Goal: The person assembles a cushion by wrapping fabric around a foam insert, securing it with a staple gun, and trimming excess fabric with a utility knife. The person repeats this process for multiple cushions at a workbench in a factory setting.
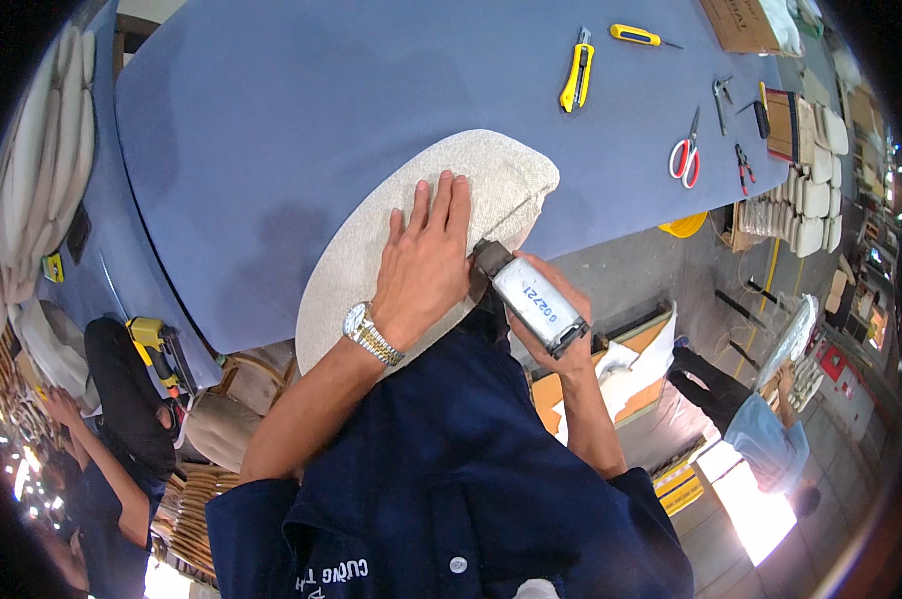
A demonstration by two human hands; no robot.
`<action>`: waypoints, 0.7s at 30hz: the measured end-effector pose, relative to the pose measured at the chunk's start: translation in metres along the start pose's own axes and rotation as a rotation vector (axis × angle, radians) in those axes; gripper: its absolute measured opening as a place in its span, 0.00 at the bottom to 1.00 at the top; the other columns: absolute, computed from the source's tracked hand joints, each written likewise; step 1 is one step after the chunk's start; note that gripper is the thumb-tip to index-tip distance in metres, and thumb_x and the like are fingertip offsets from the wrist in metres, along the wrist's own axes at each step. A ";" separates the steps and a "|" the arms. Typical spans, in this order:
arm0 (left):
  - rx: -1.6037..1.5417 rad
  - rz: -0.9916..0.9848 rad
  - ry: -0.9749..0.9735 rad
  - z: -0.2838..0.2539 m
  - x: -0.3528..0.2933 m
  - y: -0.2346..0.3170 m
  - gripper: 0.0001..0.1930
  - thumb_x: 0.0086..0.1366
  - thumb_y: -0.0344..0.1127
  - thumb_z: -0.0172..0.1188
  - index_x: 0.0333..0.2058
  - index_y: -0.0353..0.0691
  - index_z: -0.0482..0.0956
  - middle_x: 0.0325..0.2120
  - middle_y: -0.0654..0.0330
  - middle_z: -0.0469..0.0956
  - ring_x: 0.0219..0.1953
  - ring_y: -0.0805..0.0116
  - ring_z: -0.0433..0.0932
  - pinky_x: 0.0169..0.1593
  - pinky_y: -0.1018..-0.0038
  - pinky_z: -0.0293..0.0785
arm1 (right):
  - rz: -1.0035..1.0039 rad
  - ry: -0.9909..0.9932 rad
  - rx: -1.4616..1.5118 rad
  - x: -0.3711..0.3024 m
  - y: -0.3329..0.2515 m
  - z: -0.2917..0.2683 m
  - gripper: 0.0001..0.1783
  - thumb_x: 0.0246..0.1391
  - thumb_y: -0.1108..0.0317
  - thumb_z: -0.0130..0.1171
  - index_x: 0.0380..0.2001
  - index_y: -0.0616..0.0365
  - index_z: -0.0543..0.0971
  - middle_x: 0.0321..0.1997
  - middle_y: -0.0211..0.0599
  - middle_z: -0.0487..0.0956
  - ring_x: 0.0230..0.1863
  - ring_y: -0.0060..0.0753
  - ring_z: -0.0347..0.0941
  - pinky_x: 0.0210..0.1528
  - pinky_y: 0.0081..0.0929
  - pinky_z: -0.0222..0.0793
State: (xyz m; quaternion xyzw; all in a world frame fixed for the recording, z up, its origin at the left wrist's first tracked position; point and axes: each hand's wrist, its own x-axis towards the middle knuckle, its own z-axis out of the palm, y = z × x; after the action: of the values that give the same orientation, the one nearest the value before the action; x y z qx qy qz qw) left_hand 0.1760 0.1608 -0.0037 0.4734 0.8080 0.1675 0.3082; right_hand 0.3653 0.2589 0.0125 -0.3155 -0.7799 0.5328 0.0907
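Note:
A beige fabric-covered panel [346, 265], rounded on its left side, lies at the near edge of the blue-grey table. My left hand [426, 255] rests flat on it with fingers stretched out, a watch on that wrist. In my right hand [561, 299] is a staple gun [538, 299] with a silver-white body and dark nose. Its nose meets the panel's near right edge, beside my left thumb. Where exactly the tip touches is hidden. A dark line or fold runs across the fabric near the panel's right corner.
On the table lie a yellow utility knife [577, 72], a yellow screwdriver [639, 36], red-handled scissors [685, 160] and pliers [744, 168]. A cardboard box [738, 25] sits far right. Cushions [57, 130] are stacked left, near a yellow staple gun [157, 349]. Two other people work nearby.

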 end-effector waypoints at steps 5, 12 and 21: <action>0.023 -0.016 0.021 0.005 0.005 0.000 0.44 0.59 0.29 0.65 0.72 0.31 0.53 0.72 0.40 0.56 0.73 0.37 0.57 0.69 0.40 0.61 | 0.071 -0.003 0.057 0.011 -0.004 0.005 0.33 0.44 0.72 0.68 0.58 0.57 0.78 0.53 0.46 0.84 0.51 0.43 0.84 0.53 0.31 0.76; -0.009 0.001 0.015 0.001 0.001 0.000 0.47 0.56 0.24 0.64 0.73 0.33 0.50 0.73 0.41 0.55 0.74 0.37 0.56 0.69 0.41 0.63 | 0.004 0.033 0.003 -0.004 0.003 0.010 0.34 0.45 0.68 0.69 0.60 0.59 0.77 0.56 0.48 0.83 0.53 0.48 0.83 0.56 0.34 0.76; 0.020 -0.012 0.031 0.010 0.002 -0.004 0.47 0.58 0.25 0.63 0.74 0.35 0.49 0.74 0.42 0.54 0.75 0.38 0.54 0.70 0.41 0.60 | 0.059 -0.036 0.016 0.002 -0.016 0.009 0.34 0.46 0.70 0.69 0.60 0.58 0.77 0.55 0.47 0.83 0.55 0.47 0.82 0.57 0.32 0.75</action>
State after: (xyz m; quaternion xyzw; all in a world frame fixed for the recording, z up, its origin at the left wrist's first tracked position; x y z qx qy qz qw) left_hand 0.1797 0.1604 -0.0139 0.4688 0.8173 0.1647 0.2917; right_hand 0.3531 0.2499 0.0222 -0.3280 -0.7676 0.5469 0.0634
